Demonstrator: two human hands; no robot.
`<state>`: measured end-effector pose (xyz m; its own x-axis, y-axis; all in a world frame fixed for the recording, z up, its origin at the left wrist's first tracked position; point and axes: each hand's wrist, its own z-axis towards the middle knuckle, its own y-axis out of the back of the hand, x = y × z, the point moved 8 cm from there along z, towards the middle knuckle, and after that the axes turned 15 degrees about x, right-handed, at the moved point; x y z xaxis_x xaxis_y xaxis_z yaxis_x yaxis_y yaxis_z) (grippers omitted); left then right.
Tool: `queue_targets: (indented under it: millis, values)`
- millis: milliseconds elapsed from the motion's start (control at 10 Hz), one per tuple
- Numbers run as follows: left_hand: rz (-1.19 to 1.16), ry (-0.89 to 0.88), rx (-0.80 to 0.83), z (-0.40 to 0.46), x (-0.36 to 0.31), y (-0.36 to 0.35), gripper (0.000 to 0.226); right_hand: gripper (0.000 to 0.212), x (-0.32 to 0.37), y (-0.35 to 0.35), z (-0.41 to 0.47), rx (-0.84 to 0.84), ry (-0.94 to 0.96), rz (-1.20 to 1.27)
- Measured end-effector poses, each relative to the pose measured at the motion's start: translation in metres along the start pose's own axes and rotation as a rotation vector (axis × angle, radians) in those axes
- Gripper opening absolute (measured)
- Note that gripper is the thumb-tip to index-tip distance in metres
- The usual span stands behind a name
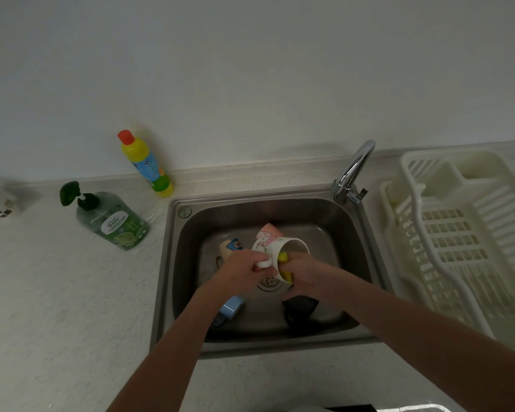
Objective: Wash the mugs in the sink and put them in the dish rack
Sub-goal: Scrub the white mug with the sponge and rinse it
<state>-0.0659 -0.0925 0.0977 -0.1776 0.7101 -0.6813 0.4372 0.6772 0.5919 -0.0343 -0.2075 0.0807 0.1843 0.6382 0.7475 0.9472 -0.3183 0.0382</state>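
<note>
While held over the stainless steel sink (173,263), white patterned ceramic mug (283,248) tilted on its side, mouth toward the right hand (302,270). Left hand (244,270) gripping the mug's handle, fingers curled round it; right hand's fingers pinching a yellow sponge (283,258) pushed into the mug's mouth. Lying in the basin below: four more mugs, namely one pink (269,231), one cream with blue print (231,246), one light blue (231,307), one black (299,312). White plastic dish rack (458,233) just right of the sink, holding no mugs. Left on the counter: one green pump bottle (113,221), one yellow bottle with red cap (146,163).
</note>
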Motion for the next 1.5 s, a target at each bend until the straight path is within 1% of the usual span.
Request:
queue_targets:
  millis: [100,200,300,400,500,600,700,800,900,1000,1100,1200,1300,1400,1500]
  values:
    - [-0.003,0.006,-0.006,-0.005,0.007,0.005,0.046,0.04,-0.013,0.004,-0.012,0.054,-0.093,-0.286]
    - [0.031,0.01,0.07,-0.007,0.008,-0.008,0.04,0.05,-0.017,0.007,-0.015,-0.058,-0.231,-0.562]
    - [0.036,0.007,0.104,-0.004,-0.001,-0.016,0.024,0.041,-0.017,0.008,-0.009,-0.06,-0.236,-0.532]
    - [-0.001,0.024,0.054,-0.003,0.002,-0.009,0.014,0.038,0.011,0.001,-0.014,-0.082,-0.177,-0.024]
    - [-0.049,0.034,0.035,-0.007,0.01,-0.001,0.013,0.041,0.026,-0.018,-0.005,0.151,0.064,-0.186]
    - [-0.003,0.042,0.076,-0.013,0.017,-0.003,0.02,0.044,-0.011,-0.014,-0.016,0.148,-0.074,-0.751]
    - [0.02,0.024,0.1,-0.012,0.013,-0.01,0.02,0.058,-0.027,-0.003,0.001,0.009,-0.148,-1.207]
    - [0.031,-0.001,0.084,-0.007,0.001,-0.012,0.019,0.055,-0.028,0.001,0.001,-0.045,-0.168,-0.095]
    - [0.013,-0.008,0.035,-0.006,-0.001,-0.003,0.025,0.041,-0.02,-0.003,-0.001,-0.088,-0.165,0.09]
    - [-0.032,0.007,-0.007,-0.01,0.013,0.007,0.02,0.035,0.004,-0.017,-0.001,0.144,0.097,-0.298]
    - [0.009,0.003,0.013,-0.013,0.018,0.002,0.023,0.046,-0.009,-0.011,-0.013,0.157,0.03,-0.974]
    - [0.003,-0.005,0.054,-0.01,0.012,-0.013,0.023,0.058,-0.019,0.0,-0.001,-0.011,-0.091,-1.487]
    - [-0.006,-0.016,0.037,-0.005,0.004,-0.014,0.022,0.049,-0.011,0.001,0.006,-0.043,-0.101,-1.033]
    - [-0.051,-0.011,-0.019,-0.005,0.007,0.0,0.02,0.043,0.011,-0.01,0.005,-0.031,0.012,-0.23]
    - [-0.087,-0.016,-0.019,-0.01,0.017,0.006,0.014,0.042,0.004,-0.013,-0.001,0.056,0.041,-0.268]
